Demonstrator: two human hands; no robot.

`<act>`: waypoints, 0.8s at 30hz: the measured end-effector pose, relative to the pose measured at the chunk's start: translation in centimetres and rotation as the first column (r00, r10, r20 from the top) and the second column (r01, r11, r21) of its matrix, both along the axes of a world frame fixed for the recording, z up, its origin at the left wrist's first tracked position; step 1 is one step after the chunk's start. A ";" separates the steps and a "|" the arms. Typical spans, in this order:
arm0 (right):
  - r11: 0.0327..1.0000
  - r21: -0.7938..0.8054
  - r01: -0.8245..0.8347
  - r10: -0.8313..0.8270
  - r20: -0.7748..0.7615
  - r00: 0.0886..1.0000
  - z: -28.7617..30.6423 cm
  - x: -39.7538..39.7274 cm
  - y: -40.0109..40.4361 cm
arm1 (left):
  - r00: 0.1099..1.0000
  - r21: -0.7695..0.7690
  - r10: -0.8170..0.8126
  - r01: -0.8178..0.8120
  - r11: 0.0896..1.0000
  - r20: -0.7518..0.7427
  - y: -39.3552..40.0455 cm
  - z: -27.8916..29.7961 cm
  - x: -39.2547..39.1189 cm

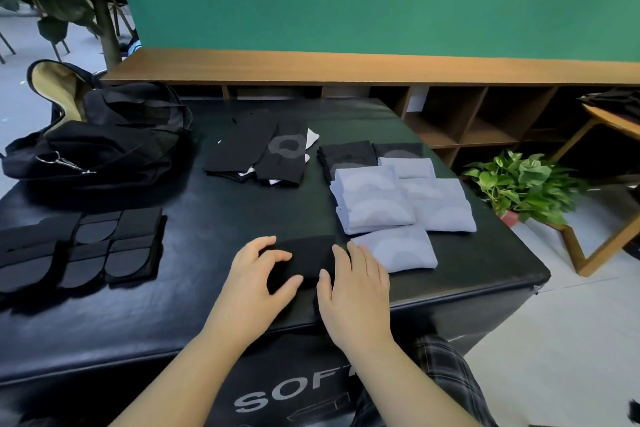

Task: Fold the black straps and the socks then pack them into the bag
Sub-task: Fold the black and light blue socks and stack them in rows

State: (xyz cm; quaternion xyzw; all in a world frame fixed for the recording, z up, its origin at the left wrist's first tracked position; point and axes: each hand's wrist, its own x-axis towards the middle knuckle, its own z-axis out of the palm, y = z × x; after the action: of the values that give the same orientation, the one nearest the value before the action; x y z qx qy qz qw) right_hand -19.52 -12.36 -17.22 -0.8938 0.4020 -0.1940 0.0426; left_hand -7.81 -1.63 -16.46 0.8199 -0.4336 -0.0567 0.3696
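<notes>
Two bare hands work at the near edge of a black padded table [242, 204]. Between them lies a folded black sock [304, 262], hard to read against the dark surface. The left hand [258, 274] curls over its left end, fingertips on top and thumb pressed against the near edge, so it pinches the fabric. The right hand [356, 282] lies flatter, fingers nearly straight, resting on the sock's right end and hiding that edge; its fingertips reach just beside a folded pale blue sock [398, 251].

Behind that one, more folded pale blue socks [401, 199] are stacked in overlapping rows, and folded black socks [349, 154] sit partly covered at the far end of the stack. Toward the middle of the table, unfolded black socks [258, 149] lie flat with a grey ring pattern and slivers of white showing underneath; how many lie there I cannot tell.

At the left, the folded black straps [83, 246] sit in rows, cut off by the frame's edge. The black bag [100, 135] stands at the far left corner, its mouth open and a tan lining showing. A potted plant [523, 184] sits on the floor to the right.
</notes>
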 end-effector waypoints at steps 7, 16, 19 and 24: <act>0.997 -0.019 0.071 -0.070 0.053 0.996 0.9 -0.8 -1.4 | 0.997 0.056 -0.053 0.050 0.997 0.059 -0.5 0.2 -0.3; 0.994 0.086 0.062 -0.070 0.099 0.993 -0.2 -4.1 -5.0 | 0.979 0.095 -0.187 0.179 0.979 0.080 -3.2 0.5 -2.3; 0.992 0.100 0.072 -0.082 0.101 0.991 -0.1 -5.1 -6.1 | 0.957 0.107 -0.183 0.162 0.981 0.226 -4.1 0.3 -2.7; 0.989 0.146 0.028 -0.044 0.107 0.993 0.4 -6.3 -7.8 | 0.957 0.173 -0.213 0.179 0.969 0.200 -5.6 1.1 -4.0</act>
State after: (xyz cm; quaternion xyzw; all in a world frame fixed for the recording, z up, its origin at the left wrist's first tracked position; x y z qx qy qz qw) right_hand -25.80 -20.18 -16.81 -0.8689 0.4282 -0.2141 0.1258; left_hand -11.76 -7.22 -15.39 0.8000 -0.5449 -0.0365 0.2487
